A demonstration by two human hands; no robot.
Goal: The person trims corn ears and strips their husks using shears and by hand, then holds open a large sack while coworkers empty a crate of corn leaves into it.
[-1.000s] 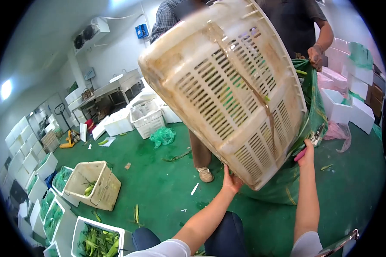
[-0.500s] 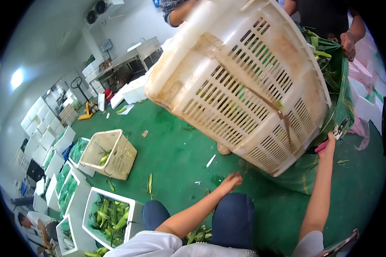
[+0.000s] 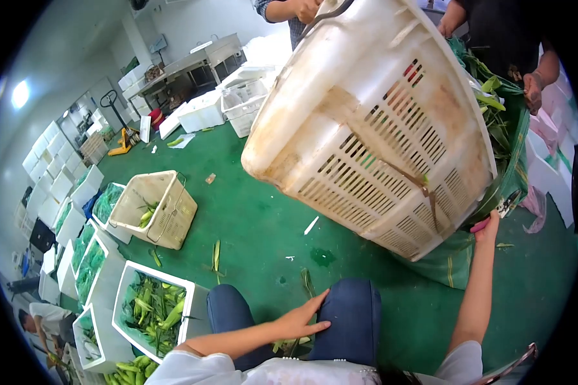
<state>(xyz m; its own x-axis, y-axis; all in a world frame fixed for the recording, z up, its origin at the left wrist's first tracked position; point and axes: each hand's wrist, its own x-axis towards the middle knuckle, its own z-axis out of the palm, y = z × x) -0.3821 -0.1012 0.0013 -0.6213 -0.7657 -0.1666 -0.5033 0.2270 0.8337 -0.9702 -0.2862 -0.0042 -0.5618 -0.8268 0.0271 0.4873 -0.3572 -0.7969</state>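
My left hand (image 3: pixel 306 319) rests against my knee with its fingers spread and nothing in them. At the right, my right hand (image 3: pixel 487 227) is closed around pink-handled pruning shears (image 3: pixel 508 203), beside the lower edge of a large crate. This dirty white plastic crate (image 3: pixel 308 144) is tipped up on its side over a green woven sack (image 3: pixel 519 151); its inside is hidden from me. Green leaves and husks (image 3: pixel 491 106) show at the sack's mouth. One person's hand (image 3: pixel 306 9) is at the crate's raised end, and another person's hand (image 3: pixel 533 90) grips the sack's rim.
A white foam box (image 3: pixel 189 308) of green corn stands left of my legs, with several more foam boxes beyond it. A cream crate (image 3: pixel 180 221) holds a few ears. Loose husks (image 3: pixel 216 260) lie on the green floor. A yellow pallet jack (image 3: pixel 123 142) stands farther back.
My left hand has come down from the air onto my knee. The big crate's raised end has shifted right, and the hand at its top has come into view. My right hand still holds the shears.
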